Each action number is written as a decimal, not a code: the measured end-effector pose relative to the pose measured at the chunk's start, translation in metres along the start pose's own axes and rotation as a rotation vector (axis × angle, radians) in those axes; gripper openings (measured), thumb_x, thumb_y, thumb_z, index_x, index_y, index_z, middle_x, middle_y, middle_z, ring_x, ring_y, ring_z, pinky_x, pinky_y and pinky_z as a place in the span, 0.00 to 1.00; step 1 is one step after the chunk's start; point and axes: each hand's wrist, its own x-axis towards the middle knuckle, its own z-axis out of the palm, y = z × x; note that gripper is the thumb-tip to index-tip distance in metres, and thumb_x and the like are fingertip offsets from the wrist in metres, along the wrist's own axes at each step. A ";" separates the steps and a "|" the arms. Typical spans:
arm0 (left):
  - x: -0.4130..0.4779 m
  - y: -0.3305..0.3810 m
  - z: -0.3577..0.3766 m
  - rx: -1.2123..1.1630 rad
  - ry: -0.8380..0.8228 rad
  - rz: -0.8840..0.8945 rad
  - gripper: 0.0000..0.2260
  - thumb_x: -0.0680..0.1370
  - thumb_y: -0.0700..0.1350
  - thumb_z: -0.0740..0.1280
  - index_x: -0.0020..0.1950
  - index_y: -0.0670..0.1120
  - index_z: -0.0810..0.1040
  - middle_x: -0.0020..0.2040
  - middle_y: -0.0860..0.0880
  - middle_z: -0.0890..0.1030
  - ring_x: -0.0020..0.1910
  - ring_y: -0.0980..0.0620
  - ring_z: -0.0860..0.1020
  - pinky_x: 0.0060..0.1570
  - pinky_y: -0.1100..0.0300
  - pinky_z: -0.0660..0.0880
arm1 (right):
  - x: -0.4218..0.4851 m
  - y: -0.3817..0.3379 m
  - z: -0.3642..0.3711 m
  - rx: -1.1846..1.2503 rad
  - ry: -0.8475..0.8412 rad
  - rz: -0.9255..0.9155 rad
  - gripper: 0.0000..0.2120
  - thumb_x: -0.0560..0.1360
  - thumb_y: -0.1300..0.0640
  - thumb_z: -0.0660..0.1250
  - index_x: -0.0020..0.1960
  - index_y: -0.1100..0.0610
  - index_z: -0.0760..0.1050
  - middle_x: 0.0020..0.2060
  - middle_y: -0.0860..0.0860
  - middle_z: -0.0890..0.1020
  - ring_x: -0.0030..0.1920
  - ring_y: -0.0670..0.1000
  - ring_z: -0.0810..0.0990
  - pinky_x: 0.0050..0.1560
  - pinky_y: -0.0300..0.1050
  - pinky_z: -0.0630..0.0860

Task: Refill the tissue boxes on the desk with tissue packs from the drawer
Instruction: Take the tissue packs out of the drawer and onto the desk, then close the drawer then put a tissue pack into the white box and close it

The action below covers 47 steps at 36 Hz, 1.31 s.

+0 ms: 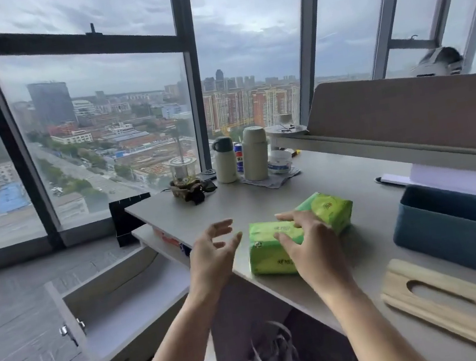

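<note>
Two green tissue packs lie on the grey desk [338,177] near its front left corner. The nearer pack [267,253] is by the desk edge and the farther pack [332,208] sits just behind it. My right hand [307,239] rests spread over the nearer pack and touches the farther one. My left hand [212,253] hovers open just left of the nearer pack, over the desk edge, holding nothing. A blue tissue box [453,224] stands open at the right. Its wooden slotted lid [449,303] lies flat in front of it. The drawer [117,309] at the lower left is pulled out.
At the back of the desk stand two flasks [254,153], a drink can [238,157], a small glass planter [184,176] and a plastic tub. A padded partition [405,112] rises at the right, with a person's head behind it. Large windows are beyond.
</note>
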 end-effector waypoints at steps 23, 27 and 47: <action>-0.068 -0.157 -0.205 0.228 0.472 -0.397 0.06 0.76 0.44 0.69 0.52 0.51 0.79 0.45 0.55 0.81 0.47 0.53 0.80 0.44 0.62 0.73 | -0.139 -0.092 0.255 0.298 -0.746 0.004 0.06 0.75 0.54 0.68 0.52 0.49 0.78 0.42 0.42 0.83 0.41 0.42 0.80 0.46 0.42 0.79; -0.076 -0.175 -0.208 0.194 0.441 -0.492 0.11 0.77 0.44 0.68 0.59 0.49 0.76 0.52 0.53 0.80 0.52 0.51 0.78 0.51 0.58 0.73 | -0.163 -0.091 0.268 0.336 -0.819 0.085 0.10 0.74 0.57 0.68 0.53 0.47 0.77 0.46 0.42 0.83 0.44 0.42 0.80 0.48 0.40 0.78; -0.051 -0.199 -0.167 -0.037 0.144 -0.526 0.28 0.76 0.30 0.61 0.74 0.50 0.67 0.70 0.54 0.73 0.70 0.51 0.71 0.69 0.51 0.66 | -0.165 -0.052 0.270 0.551 -0.668 0.379 0.22 0.75 0.67 0.64 0.60 0.43 0.75 0.49 0.33 0.81 0.46 0.37 0.81 0.44 0.30 0.76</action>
